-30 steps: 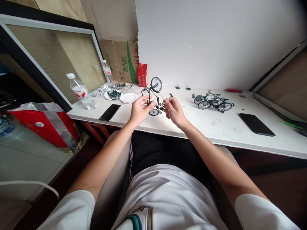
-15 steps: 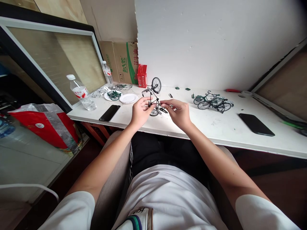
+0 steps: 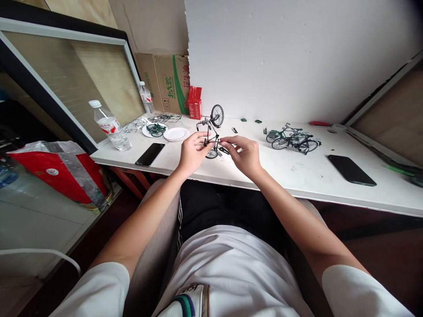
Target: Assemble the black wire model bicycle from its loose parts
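Note:
A small black model bicycle is held up over the front of the white table, tilted with one wheel high and the other low. My left hand is closed on its frame from the left, thumb and fingers pinching near the seat. From the right, my right hand has its thumb and forefinger pinched together right at the frame; whether a small part sits between those fingertips is too fine to see. Part of the lower wheel and frame is hidden behind my fingers.
Model bicycles stand on the right, near a black phone. On the left are another phone, a water bottle, a white plate and a plate with green bicycle parts. A red box stands behind.
Both hands stay at the bicycle with almost the same grip. The bicycle's upper wheel has shifted very slightly; the whole view has moved a little.

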### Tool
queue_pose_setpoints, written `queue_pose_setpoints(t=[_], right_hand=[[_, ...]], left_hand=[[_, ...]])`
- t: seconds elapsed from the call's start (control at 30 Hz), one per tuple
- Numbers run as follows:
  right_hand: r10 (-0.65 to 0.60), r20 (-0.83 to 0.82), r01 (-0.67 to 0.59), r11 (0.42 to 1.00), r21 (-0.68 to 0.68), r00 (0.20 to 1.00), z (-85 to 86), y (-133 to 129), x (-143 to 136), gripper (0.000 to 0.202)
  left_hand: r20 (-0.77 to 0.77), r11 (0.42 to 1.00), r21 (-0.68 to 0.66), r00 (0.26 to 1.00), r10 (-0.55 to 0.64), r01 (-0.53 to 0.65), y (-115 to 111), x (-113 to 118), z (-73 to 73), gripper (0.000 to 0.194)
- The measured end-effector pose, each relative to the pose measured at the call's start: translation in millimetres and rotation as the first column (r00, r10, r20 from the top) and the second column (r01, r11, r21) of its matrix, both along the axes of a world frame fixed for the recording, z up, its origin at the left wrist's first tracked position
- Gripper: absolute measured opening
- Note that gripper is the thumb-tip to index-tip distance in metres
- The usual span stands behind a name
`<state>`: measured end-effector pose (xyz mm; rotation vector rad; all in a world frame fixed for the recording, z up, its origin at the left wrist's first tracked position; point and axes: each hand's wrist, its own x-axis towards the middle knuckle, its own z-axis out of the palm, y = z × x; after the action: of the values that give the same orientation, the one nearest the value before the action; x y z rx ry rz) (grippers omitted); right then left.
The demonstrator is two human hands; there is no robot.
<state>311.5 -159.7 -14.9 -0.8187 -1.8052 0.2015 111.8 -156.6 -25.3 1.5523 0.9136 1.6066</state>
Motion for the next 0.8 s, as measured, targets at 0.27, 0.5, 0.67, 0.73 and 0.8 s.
queue_pose_setpoints(t=[0.27, 0.5, 0.67, 0.73, 0.8], right_hand=[[0.011, 0.01, -0.011, 1.0, 0.007, 1.0, -1.0, 0.9, 0.3, 0.037], [-0.001, 0.01, 0.001, 1.0, 0.01, 1.0, -2.8, 3.7, 0.2, 0.037], [0.008, 0.006, -0.008, 1.0, 0.022, 1.0, -3.8, 4.3, 0.4, 0.035], [0.012, 0.006, -0.012, 1.0, 0.022, 1.0, -3.9, 4.1, 0.4, 0.034], [0.013, 0.009, -0.013, 1.0, 0.015, 1.0, -4.0, 3.8, 0.2, 0.035]], left_hand=[[-0.013, 1.0, -0.005, 1.0, 0.003, -0.003, 0.3, 2.5, -2.8, 0.046], [-0.03, 1.0, 0.002, 1.0, 0.004, -0.004, 1.3, 2.2, -6.1, 0.045], [-0.03, 1.0, 0.001, 1.0, 0.008, -0.008, 3.3, 2.3, -8.4, 0.046], [-0.031, 1.0, 0.009, 0.999, 0.014, -0.013, 3.8, 2.3, -8.8, 0.046], [-0.031, 1.0, 0.014, 0.999, 0.015, -0.014, 4.0, 2.3, -8.9, 0.046]])
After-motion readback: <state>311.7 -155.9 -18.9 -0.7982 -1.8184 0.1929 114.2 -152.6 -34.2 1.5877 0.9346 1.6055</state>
